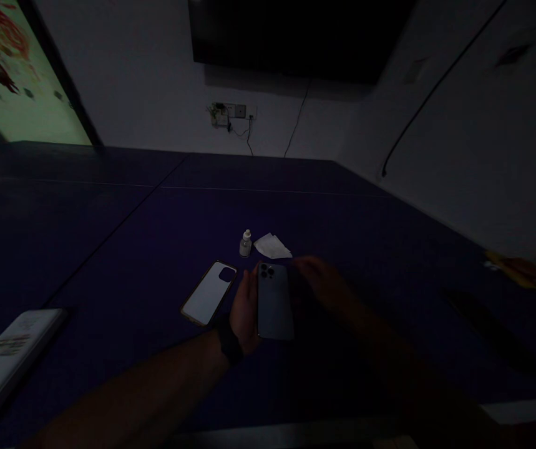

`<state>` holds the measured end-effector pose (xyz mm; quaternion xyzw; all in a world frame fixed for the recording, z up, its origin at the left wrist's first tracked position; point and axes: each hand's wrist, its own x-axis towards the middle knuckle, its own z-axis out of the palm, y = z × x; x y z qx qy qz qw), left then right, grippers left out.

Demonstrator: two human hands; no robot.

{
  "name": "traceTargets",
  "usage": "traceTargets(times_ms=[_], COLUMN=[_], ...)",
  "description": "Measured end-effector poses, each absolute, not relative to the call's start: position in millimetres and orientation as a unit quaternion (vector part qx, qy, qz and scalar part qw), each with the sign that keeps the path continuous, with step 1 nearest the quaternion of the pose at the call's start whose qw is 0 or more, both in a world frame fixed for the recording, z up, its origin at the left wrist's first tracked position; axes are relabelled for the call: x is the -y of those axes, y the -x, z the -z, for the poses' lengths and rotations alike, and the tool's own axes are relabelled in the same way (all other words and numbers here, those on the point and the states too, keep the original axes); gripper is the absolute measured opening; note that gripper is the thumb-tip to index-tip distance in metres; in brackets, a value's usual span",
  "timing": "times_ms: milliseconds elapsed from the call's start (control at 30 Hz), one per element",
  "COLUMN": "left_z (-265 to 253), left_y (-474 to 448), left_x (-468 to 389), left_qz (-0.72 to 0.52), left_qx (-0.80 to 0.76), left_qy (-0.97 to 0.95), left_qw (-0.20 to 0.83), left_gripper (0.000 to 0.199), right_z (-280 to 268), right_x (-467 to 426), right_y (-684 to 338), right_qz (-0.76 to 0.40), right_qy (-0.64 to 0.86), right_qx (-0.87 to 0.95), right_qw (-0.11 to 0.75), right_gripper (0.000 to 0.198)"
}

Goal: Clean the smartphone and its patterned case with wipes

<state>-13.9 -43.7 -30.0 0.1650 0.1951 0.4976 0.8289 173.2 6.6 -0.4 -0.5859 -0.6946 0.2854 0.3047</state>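
Observation:
A blue-grey smartphone [275, 304], back side up with its camera cluster at the top left, is held along its left edge by my left hand [246, 308]. To the right of the phone is my right hand [320, 279], blurred and dim, its fingers pointing toward the phone's upper right corner and the cloth; I cannot make out anything in it. Left of my left hand lies a phone case [210, 292] with a pale back and a dark rim. Beyond the phone stand a small white-capped bottle [246, 244] and a folded white cloth or tissue [272, 246].
The room is dark. A long white box [10, 355] lies at the left on the dark blue table [211, 212]. Some yellow and reddish items [520, 269] sit at the right edge, near a dark flat object [483, 324]. Wall sockets with cables [231, 112] are below a large screen [296, 37].

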Motion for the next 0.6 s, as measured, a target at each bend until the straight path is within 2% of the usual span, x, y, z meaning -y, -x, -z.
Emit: traceTargets(times_ms=[67, 167, 300, 433, 600], left_z=[27, 25, 26, 28, 37], left_y=[12, 10, 9, 8, 3], left_x=[46, 51, 60, 63, 55], left_qz=[-0.513, -0.514, -0.494, -0.503, -0.549], left_qx=[-0.189, -0.185, -0.164, -0.164, -0.212], left_qy=[-0.181, -0.207, -0.225, -0.252, -0.323], left_qw=[0.817, 0.812, 0.824, 0.810, 0.741], left_gripper=[0.062, 0.061, 0.064, 0.067, 0.075], right_z=[-1, 1, -2, -15, -35], right_x=[27, 59, 68, 64, 71], right_y=[-166, -149, -133, -130, -129], right_qz=[-0.309, -0.312, -0.243, -0.231, -0.205], right_qy=[0.580, 0.583, 0.614, 0.618, 0.652], right_qx=[0.699, 0.704, 0.719, 0.716, 0.689], right_qw=[0.282, 0.258, 0.216, 0.227, 0.241], right_gripper=[0.046, 0.060, 0.059, 0.052, 0.064])
